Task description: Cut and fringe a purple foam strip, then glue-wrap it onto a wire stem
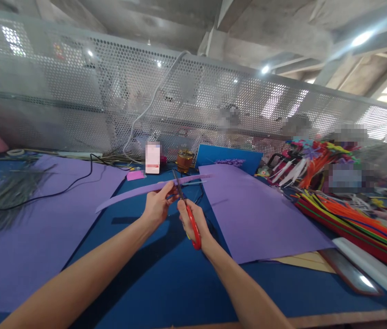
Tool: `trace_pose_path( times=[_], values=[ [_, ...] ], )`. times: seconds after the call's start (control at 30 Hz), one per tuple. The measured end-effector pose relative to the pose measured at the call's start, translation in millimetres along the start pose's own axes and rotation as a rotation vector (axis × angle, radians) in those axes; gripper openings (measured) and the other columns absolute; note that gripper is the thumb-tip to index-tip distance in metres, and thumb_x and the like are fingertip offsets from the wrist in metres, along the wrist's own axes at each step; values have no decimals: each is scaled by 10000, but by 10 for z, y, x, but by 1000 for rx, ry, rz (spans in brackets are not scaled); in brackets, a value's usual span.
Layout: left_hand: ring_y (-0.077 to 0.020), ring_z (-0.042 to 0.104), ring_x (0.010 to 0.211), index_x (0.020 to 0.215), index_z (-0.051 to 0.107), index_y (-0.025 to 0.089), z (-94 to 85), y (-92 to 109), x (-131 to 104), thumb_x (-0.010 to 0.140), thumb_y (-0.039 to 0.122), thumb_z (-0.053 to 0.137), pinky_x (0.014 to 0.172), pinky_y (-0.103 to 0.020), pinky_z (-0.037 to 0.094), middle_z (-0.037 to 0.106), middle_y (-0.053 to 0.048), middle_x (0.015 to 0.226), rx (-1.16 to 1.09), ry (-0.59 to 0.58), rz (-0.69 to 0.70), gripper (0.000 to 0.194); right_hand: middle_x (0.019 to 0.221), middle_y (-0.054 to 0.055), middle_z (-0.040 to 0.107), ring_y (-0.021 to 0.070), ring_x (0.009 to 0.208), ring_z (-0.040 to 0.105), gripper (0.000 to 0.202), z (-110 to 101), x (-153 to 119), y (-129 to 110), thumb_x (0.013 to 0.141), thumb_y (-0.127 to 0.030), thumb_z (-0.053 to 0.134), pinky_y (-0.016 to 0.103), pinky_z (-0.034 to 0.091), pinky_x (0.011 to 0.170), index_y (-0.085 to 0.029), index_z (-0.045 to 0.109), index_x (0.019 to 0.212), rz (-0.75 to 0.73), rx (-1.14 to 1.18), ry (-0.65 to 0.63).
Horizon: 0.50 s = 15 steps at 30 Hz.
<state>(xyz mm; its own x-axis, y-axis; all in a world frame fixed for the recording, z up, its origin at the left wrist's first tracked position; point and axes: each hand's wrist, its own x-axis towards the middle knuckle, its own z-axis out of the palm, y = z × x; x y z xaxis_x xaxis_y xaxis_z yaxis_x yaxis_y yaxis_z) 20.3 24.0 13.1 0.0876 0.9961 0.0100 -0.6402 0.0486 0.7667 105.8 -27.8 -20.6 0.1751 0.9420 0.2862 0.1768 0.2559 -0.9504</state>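
Note:
My left hand [160, 201] pinches a long, narrow purple paper strip [128, 194] in its middle, above the blue tabletop. One end of the strip hangs to the left; the other runs right past the scissors. In my right hand [193, 219] are red-handled scissors [193, 228], with their blades pointing up and away at the strip, close to my left fingertips. Whether the blades touch the paper I cannot tell. A large purple sheet [258, 210] lies to the right of my hands, and another purple sheet [52, 228] to the left.
Dark thin wires [11, 196] and a black cable [77, 183] cross the left sheet. At the back stand a lit phone [153, 157], a glass of amber liquid [184, 160] and a perforated metal panel [180, 100]. Colourful pipe cleaners [361, 224] crowd the right side.

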Motion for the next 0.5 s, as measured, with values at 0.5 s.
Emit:
trace_pose_path(
  times=[0.5],
  values=[
    [-113, 560, 550, 558, 623, 92, -21, -19, 16, 437, 285, 779, 521, -236, 452, 612, -32, 552, 0, 12, -11, 277, 432, -79, 312, 51, 340, 261, 423, 8, 3, 31, 778, -591, 399, 194, 223, 320, -183, 438, 671, 42, 14, -26]
  ],
)
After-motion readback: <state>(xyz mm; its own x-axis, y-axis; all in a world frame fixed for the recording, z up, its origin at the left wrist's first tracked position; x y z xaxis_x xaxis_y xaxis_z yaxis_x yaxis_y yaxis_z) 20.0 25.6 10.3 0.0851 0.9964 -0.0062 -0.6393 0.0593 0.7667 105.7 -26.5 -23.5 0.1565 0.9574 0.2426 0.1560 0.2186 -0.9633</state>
